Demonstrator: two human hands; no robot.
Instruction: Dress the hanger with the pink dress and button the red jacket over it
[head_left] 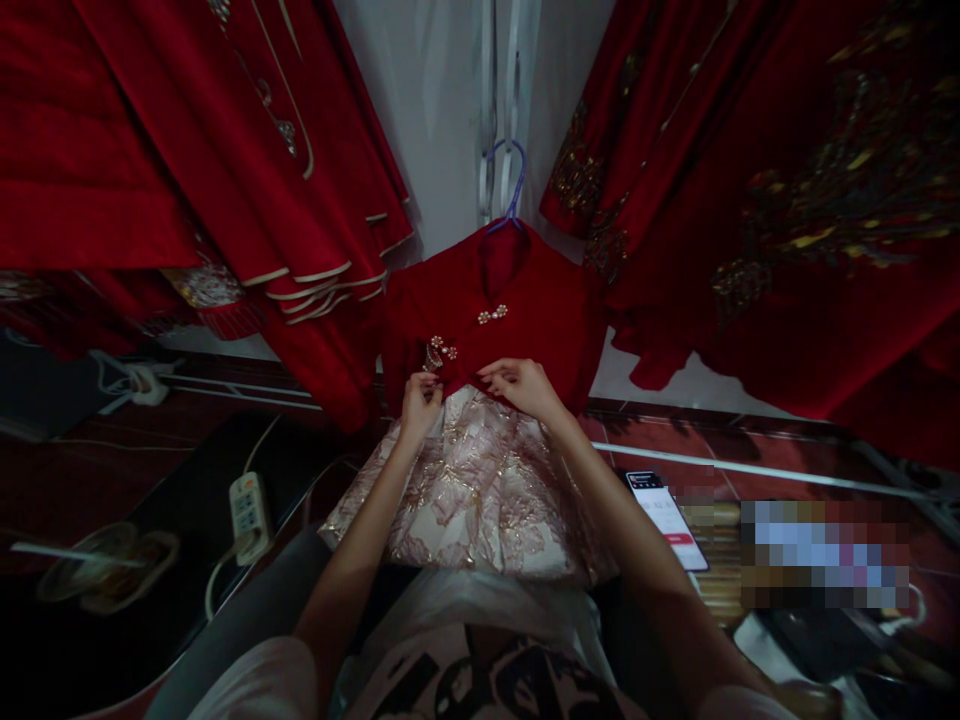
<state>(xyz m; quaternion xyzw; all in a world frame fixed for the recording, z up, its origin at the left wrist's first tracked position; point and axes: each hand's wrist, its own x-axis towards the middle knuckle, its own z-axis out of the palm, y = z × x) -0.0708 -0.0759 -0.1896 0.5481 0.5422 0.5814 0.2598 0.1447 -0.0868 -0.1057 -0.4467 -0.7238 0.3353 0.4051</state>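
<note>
A small red dress [525, 300] with pearl clasps and a pale gold-patterned skirt [480, 490] hangs in front of me on a blue hanger [510, 190]. My left hand [420, 402] pinches the lower left edge of the red bodice, just under a pearl clasp [441, 350]. My right hand [521, 385] grips the same hem a little to the right, fingers curled. A second pearl clasp [493, 314] sits higher on the chest.
Large red embroidered garments [787, 200] hang right and left [187, 170]. A white power strip [249, 505] and cable lie at lower left beside a plastic cup [105, 570]. A lit phone [667, 518] rests on the right. White wall [442, 100] behind.
</note>
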